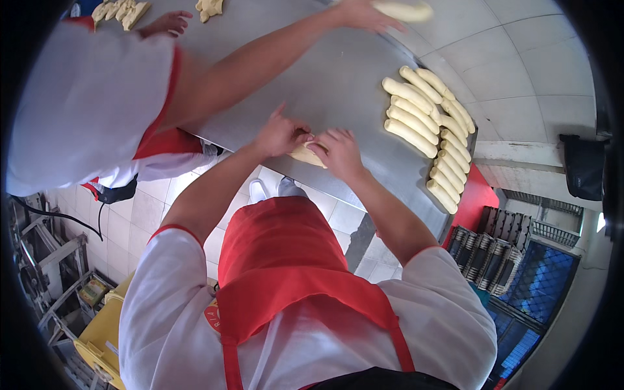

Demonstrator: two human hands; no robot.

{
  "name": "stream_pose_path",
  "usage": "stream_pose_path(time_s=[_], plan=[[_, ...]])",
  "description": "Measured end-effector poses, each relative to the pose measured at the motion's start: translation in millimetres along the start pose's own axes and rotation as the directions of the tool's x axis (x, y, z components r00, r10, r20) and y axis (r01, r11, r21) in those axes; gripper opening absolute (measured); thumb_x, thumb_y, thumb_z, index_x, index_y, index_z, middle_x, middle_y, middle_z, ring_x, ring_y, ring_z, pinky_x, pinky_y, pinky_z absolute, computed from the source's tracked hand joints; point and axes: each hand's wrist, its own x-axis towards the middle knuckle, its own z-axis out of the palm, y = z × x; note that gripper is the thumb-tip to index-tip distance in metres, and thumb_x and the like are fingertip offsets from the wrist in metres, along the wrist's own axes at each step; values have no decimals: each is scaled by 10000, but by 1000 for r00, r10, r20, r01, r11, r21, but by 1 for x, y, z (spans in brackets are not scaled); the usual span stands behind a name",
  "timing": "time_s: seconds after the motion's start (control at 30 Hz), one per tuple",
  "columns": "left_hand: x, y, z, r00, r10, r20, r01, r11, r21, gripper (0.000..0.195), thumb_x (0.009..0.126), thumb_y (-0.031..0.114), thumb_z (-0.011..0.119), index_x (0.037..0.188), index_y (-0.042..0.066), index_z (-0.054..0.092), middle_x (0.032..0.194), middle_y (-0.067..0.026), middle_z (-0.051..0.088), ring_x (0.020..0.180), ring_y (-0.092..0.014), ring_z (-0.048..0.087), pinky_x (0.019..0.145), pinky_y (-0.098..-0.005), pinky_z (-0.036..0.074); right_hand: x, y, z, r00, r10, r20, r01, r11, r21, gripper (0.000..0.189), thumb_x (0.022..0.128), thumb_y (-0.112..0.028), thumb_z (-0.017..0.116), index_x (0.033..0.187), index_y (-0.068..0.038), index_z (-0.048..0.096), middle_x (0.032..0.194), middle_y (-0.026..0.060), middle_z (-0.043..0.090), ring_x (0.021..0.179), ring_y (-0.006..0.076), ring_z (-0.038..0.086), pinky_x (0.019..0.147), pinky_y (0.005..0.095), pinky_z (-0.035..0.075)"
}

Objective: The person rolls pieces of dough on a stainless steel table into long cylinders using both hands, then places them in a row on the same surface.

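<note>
A flattened piece of pale dough (308,156) lies at the near edge of the steel worktable (336,87). From its left side, my left hand (284,132) pinches the upper edge with thumb and fingers. My right hand (340,152) grips the dough's right part, its fingers curled over it and slightly blurred. Both hands meet closely, so much of the dough is hidden under them. To the right on the table, several rolled dough logs (412,136) lie side by side in rows.
A co-worker's arm (253,63) reaches across the table from the left, its hand by a blurred dough log (404,10) near the wall. Shaped dough pieces (122,12) lie at the far left. Stacked trays (487,253) stand beyond the right end; a yellow bin (100,336) is at lower left.
</note>
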Motion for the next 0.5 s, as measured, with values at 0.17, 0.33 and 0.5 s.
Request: stream_pose_path(time_s=[0.17,0.33,0.5], plan=[[11,-35,17,851,156,-501,-13,961,277,604,1038,576,630,1521,214,647,1596,-84,595,1589,-259,410,1301,-725,106,29,19,27,953,-10,-301,-58,975,-213,581,869,-599,796,1188,-115,752,1286,82,706,1204,350,638,1081,484,457],[-24,-26,-16,990,78,116,-70,995,-71,615,1002,570,673,1525,247,652,1605,-68,591,1603,-313,383,1310,-721,61,-4,7,35,994,-70,-89,77,994,80,686,839,-642,804,1300,-139,743,1303,79,666,1231,345,600,1026,524,465],[-7,-26,1,916,110,-386,-85,993,81,587,978,546,720,1493,268,682,1434,-53,722,1459,-258,568,1319,-701,47,25,13,18,975,23,-220,-54,990,-134,714,863,-682,765,1345,-156,733,1481,95,638,1354,363,577,1062,522,484]])
